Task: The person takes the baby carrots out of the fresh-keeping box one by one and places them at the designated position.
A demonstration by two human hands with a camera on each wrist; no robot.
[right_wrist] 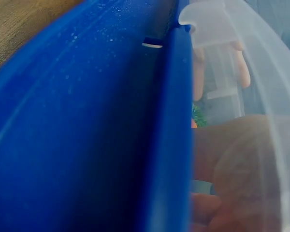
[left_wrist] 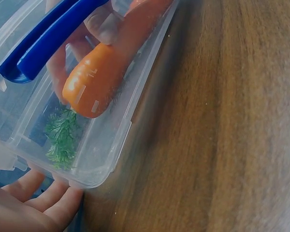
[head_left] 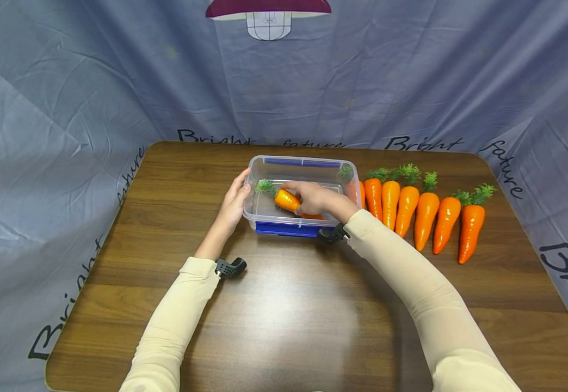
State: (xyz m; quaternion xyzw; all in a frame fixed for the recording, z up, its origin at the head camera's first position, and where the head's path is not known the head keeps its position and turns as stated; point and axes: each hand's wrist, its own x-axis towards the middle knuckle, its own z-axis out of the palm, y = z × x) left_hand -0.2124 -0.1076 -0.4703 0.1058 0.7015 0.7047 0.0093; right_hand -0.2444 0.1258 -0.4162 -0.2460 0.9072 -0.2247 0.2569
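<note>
A clear plastic box with blue side clips stands lidless near the table's middle. Inside it, my right hand grips an orange carrot from above. The carrot's green leafy top points toward the box's left end, and its thin end is partly covered by the hand. Against that left end rests my left hand, its fingers lying along the outer wall and its thumb at the rim. In the right wrist view, a blue clip fills much of the picture, and the right hand is seen through the clear wall.
Several carrots lie in a row right of the box, leaves toward the back; the nearest is partly behind the box's wall. All stand on a brown wooden table. A grey-blue cloth with lettering hangs around it.
</note>
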